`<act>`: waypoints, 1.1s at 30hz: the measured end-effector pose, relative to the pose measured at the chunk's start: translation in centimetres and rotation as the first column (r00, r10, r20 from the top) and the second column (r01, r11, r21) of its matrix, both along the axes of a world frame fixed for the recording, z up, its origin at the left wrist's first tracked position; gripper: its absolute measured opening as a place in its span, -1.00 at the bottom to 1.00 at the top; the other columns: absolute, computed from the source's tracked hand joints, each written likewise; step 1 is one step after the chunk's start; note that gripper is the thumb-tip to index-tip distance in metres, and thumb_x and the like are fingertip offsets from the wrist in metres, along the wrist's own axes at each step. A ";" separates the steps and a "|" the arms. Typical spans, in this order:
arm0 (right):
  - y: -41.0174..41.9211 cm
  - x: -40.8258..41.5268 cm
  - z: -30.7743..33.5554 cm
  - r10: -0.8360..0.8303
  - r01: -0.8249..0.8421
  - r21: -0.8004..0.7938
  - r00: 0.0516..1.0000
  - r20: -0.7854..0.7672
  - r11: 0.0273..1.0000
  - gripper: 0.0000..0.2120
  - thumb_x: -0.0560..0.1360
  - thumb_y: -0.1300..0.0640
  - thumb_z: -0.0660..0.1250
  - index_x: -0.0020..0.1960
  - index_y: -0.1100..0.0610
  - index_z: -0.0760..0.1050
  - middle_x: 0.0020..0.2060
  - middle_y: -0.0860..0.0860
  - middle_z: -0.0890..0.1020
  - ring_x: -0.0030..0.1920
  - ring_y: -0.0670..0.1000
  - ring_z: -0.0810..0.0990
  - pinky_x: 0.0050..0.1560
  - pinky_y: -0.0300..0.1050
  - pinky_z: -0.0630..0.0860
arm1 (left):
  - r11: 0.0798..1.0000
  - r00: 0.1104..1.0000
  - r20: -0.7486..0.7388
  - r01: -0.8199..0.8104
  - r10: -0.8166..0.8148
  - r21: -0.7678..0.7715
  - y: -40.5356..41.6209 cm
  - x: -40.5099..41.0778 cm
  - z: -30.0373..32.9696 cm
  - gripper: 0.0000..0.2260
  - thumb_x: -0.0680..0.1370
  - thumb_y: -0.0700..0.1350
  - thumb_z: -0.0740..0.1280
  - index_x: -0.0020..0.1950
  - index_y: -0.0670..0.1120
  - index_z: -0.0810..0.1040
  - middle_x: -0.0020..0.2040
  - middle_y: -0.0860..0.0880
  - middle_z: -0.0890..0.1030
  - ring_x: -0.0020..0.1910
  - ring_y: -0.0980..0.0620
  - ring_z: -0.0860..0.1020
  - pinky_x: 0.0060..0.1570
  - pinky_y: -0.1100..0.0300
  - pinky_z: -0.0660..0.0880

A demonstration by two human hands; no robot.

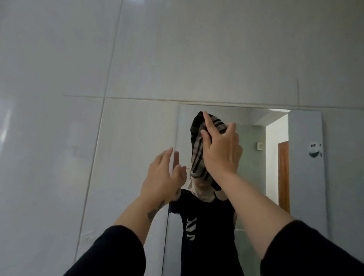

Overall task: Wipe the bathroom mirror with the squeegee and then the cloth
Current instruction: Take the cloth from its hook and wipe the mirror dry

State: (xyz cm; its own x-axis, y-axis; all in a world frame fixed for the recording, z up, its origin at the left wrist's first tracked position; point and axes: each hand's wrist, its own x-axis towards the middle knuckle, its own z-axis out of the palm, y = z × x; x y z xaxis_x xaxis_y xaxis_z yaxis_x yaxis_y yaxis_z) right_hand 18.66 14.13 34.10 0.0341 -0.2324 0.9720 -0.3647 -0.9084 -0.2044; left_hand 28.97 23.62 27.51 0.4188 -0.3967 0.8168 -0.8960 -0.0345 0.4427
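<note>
The mirror [302, 185] is a frameless rectangle on the tiled wall, right of centre. My right hand [221, 151] presses a striped black and beige cloth [197, 147] flat against the upper left part of the glass. The cloth hangs down below the hand to about the wrist. My left hand [163, 177] is raised at the mirror's left edge with its fingers spread and nothing in it. I cannot tell whether it touches the glass. No squeegee is in view.
Glossy pale grey wall tiles [95, 67] surround the mirror. The glass reflects a person in a black shirt, a bright doorway with a wooden door [284, 177], and a small round sticker [315, 149] sits near the right edge.
</note>
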 end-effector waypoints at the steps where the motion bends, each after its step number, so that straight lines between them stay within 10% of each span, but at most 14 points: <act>1: -0.1 0.3 1.2 -0.031 0.031 0.012 0.999 -0.011 0.999 -0.59 0.61 -0.09 0.06 0.45 -0.28 0.17 0.19 0.14 0.35 0.10 0.16 0.42 0.08 0.12 0.38 | 0.999 1.000 0.000 -0.025 0.025 0.033 -0.5 0.4 0.3 -0.49 0.62 0.04 0.08 0.54 0.01 0.02 0.56 -0.01 0.06 0.52 0.00 0.05 0.43 0.07 0.08; 7: 0.7 2.8 5.7 -0.214 0.217 0.027 0.974 -0.076 0.976 -0.54 0.61 -0.14 -0.02 0.50 -0.21 0.06 0.34 0.15 0.24 0.16 0.20 0.36 0.19 0.17 0.22 | 0.964 0.983 0.075 -0.181 0.170 0.197 -2.9 0.7 0.3 -0.28 0.55 0.22 0.14 0.52 0.10 -0.25 0.56 0.03 -0.26 0.53 -0.06 -0.25 0.44 -0.24 0.05; 19: -3.2 8.5 4.8 -0.413 0.387 -0.272 0.910 -0.042 0.881 -0.46 0.56 -0.25 0.05 0.50 -0.22 0.04 0.25 0.11 0.36 0.15 0.19 0.34 0.22 0.21 0.21 | 0.969 0.981 0.106 -0.176 0.159 0.173 -5.6 3.7 -1.1 -0.02 0.46 0.19 0.36 0.46 0.13 -0.42 0.49 0.05 -0.43 0.47 -0.01 -0.41 0.43 0.00 0.11; 33: -10.3 -1.0 5.2 -0.507 0.507 -0.072 0.862 0.027 0.859 -0.46 0.56 -0.24 0.01 0.51 -0.21 0.00 0.25 0.20 0.34 0.20 0.22 0.29 0.29 0.23 0.10 | 0.972 0.982 0.100 -0.175 0.161 0.159 -5.7 3.7 -1.2 0.00 0.43 0.21 0.38 0.45 0.19 -0.42 0.50 0.10 -0.41 0.49 0.00 -0.36 0.44 -0.03 0.07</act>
